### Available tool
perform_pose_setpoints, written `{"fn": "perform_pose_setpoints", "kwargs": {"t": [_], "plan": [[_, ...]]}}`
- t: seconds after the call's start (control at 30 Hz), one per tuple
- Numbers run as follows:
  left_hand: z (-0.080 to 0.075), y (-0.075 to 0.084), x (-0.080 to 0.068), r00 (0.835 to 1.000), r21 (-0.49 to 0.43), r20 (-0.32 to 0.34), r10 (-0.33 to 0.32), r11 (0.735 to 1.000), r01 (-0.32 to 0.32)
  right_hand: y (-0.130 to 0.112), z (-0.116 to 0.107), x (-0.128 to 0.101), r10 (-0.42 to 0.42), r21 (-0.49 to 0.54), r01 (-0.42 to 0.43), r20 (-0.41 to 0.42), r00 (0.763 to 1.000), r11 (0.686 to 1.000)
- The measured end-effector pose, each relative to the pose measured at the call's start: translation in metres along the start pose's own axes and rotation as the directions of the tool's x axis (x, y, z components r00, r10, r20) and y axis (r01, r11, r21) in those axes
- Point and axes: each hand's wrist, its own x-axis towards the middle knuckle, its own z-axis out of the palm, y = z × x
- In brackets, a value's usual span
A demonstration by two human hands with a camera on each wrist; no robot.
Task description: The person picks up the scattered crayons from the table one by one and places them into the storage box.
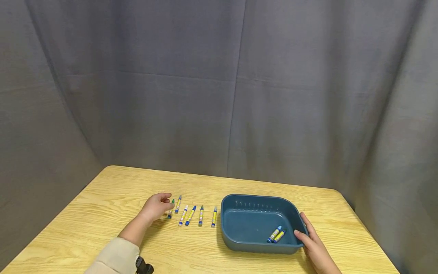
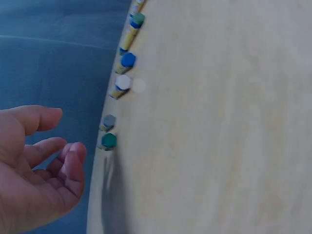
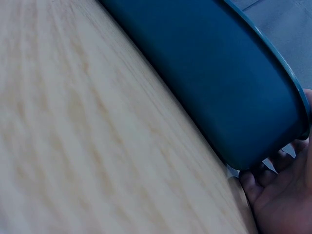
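My left hand [image 1: 157, 206] hovers at the left end of a loose row of crayons, fingers loosely bent and nothing between them. Nearest to it is a green crayon [image 1: 170, 214], partly overlapped by the fingertips in the head view. Beside that lies a grey crayon [image 1: 178, 204], then a white crayon [image 1: 183, 215], a blue crayon [image 1: 190, 215], a dark green crayon [image 1: 200, 216] and another greyish crayon [image 1: 214, 217]. With the thumb over its rim, my right hand [image 1: 316, 245] grips the right end of a dark blue bin [image 1: 260, 247]. Inside the bin are a light blue crayon [image 1: 274, 234] and a darker crayon [image 1: 280, 236].
All of this stands on a wood-grain table [image 1: 184, 253] with rounded far corners. Grey curtains [image 1: 171, 95] hang behind the table and along both sides. A beige sleeve [image 1: 114, 258] and a black wrist device [image 1: 143, 266] show on the left arm.
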Motion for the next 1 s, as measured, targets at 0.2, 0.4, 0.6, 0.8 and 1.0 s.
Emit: {"fn": "perform_pose_setpoints", "kwargs": {"t": [0.2, 0.4, 0.6, 0.8, 1.0], "plan": [[0.011, -0.007, 0.000, 1.000, 0.087, -0.005, -0.005, 0.996, 0.005, 0.004, 0.000, -0.002, -0.035, 0.030, 0.035, -0.007, 0.999, 0.999], [0.016, -0.008, 0.004, 1.000, 0.188, -0.028, 0.001, 0.982, 0.004, 0.004, 0.001, -0.001, -0.038, 0.029, 0.038, -0.001, 0.999, 0.999], [0.016, -0.009, 0.009, 0.998, 0.235, -0.054, 0.007, 0.972, 0.006, 0.003, 0.001, 0.000, -0.025, 0.016, 0.025, -0.001, 1.000, 1.000], [0.015, -0.011, 0.009, 0.999, 0.166, -0.047, -0.017, 0.986, 0.025, 0.003, -0.001, 0.001, 0.005, -0.003, -0.005, -0.002, 1.000, 1.000], [0.013, -0.008, 0.007, 0.997, -0.109, 0.000, -0.079, 0.991, 0.079, 0.000, -0.001, 0.002, 0.027, -0.004, -0.027, 0.009, 1.000, 1.000]]}}
